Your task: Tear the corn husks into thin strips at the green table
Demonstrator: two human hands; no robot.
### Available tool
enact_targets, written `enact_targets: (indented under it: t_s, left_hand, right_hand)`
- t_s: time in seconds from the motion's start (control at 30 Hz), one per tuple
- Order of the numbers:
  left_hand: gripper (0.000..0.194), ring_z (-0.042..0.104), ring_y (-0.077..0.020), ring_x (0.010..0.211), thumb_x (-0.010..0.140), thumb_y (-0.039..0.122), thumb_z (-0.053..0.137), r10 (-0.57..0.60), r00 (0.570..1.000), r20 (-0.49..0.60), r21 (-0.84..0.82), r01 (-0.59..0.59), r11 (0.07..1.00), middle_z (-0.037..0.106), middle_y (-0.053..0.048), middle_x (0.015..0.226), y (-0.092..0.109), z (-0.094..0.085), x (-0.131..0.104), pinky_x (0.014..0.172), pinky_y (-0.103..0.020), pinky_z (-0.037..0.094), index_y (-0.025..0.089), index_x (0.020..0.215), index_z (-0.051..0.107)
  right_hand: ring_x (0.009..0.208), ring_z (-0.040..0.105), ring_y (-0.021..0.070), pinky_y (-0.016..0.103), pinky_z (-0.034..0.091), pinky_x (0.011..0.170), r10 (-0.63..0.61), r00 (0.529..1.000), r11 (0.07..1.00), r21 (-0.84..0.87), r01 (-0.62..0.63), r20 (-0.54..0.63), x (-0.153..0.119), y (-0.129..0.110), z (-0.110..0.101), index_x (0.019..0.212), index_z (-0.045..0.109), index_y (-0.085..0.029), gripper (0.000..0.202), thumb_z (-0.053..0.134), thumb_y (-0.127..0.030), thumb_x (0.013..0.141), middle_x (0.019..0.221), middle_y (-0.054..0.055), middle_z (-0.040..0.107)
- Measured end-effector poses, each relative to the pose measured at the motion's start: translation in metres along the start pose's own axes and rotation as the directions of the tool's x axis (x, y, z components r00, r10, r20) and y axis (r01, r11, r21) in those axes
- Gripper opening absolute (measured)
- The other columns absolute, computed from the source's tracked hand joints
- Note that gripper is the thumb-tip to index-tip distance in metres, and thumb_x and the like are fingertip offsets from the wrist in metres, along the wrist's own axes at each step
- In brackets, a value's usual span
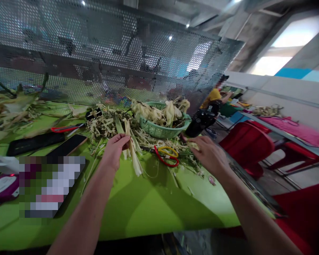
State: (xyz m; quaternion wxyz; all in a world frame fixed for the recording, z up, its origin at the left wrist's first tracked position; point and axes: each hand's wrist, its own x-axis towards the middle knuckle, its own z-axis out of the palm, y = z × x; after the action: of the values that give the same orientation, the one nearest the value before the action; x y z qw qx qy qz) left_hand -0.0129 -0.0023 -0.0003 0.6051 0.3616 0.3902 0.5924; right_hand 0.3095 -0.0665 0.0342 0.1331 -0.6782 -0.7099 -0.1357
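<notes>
My left hand (117, 147) pinches a pale strip of dried corn husk (135, 159) near its upper end, and the strip hangs down over the green table. My right hand (208, 150) is at the table's right side, its fingers curled over a small pale yellowish piece (193, 145) that they partly hide. Scissors (167, 156) with red and yellow handles lie between my hands among the scraps. Just beyond stands a green plastic basket (163, 132) heaped with dried husks (151, 112).
Dry plant trimmings (103, 124) and a larger husk pile (7, 109) cover the table's back. At left lie red-handled cutters (65, 128), dark phones (34, 143) and a purple device (4, 187). A perforated metal screen (108, 63) stands behind. Red chairs (247, 143) and a seated person (215, 95) are at right.
</notes>
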Motion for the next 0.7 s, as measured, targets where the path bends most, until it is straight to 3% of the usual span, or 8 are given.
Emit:
enact_targets:
  t_s: [0.1, 0.23, 0.33, 0.53, 0.7]
  left_hand:
    - [0.030, 0.051, -0.0082, 0.056, 0.054, 0.036, 0.078, -0.003, 1.000, -0.010, 0.007, 0.003, 1.000, 0.059, 0.002, 0.062, 0.000, 0.000, 0.000, 0.062, -0.022, 0.042, 0.014, 0.069, 0.064]
    - [0.030, 0.051, -0.0082, 0.057, 0.055, 0.037, 0.078, -0.001, 1.000, -0.004, 0.027, 0.001, 1.000, 0.059, 0.001, 0.062, 0.001, -0.001, -0.001, 0.063, -0.023, 0.043, 0.014, 0.069, 0.064]
    - [0.028, 0.052, -0.0083, 0.057, 0.057, 0.035, 0.077, -0.011, 1.000, 0.005, 0.015, 0.011, 1.000, 0.060, 0.000, 0.063, 0.003, 0.000, -0.002, 0.063, -0.023, 0.044, 0.014, 0.070, 0.065]
    - [0.025, 0.051, -0.0072, 0.055, 0.055, 0.032, 0.077, -0.017, 1.000, -0.006, -0.057, 0.017, 0.998, 0.059, 0.001, 0.061, 0.003, 0.002, 0.000, 0.061, -0.022, 0.042, 0.014, 0.066, 0.064]
    - [0.023, 0.049, -0.0071, 0.053, 0.055, 0.031, 0.076, -0.026, 0.999, -0.020, -0.077, 0.024, 0.997, 0.059, 0.000, 0.061, 0.002, 0.002, 0.000, 0.058, -0.022, 0.041, 0.014, 0.066, 0.064]
  right_hand:
    - [0.099, 0.059, 0.0228, 0.032, 0.043, 0.083, -0.247, 0.951, 0.966, 0.125, 0.226, 0.186, 0.005, -0.039, 0.007, 0.105, 0.064, -0.022, 0.026, 0.046, -0.022, 0.086, 0.106, 0.006, 0.066]
    - [0.096, 0.059, 0.0228, 0.028, 0.041, 0.075, -0.219, 0.927, 0.976, 0.077, 0.205, 0.306, 0.013, -0.064, 0.031, 0.116, 0.056, -0.020, 0.047, 0.049, -0.008, 0.072, 0.110, 0.009, 0.064]
    - [0.094, 0.059, 0.0236, 0.027, 0.039, 0.070, -0.190, 0.924, 0.982, 0.051, 0.183, 0.331, 0.018, -0.066, 0.039, 0.121, 0.051, -0.020, 0.056, 0.050, -0.009, 0.066, 0.112, 0.009, 0.063]
    - [0.088, 0.062, 0.0233, 0.027, 0.041, 0.067, -0.156, 0.941, 0.986, 0.105, 0.130, 0.301, 0.021, -0.062, 0.030, 0.123, 0.051, -0.024, 0.060, 0.050, -0.011, 0.064, 0.109, 0.007, 0.065]
    - [0.114, 0.054, 0.0278, 0.039, 0.042, 0.093, -0.232, 0.937, 0.899, 0.425, 0.105, 0.259, 0.020, -0.042, 0.028, 0.131, 0.050, -0.023, 0.059, 0.049, -0.016, 0.072, 0.133, 0.007, 0.055]
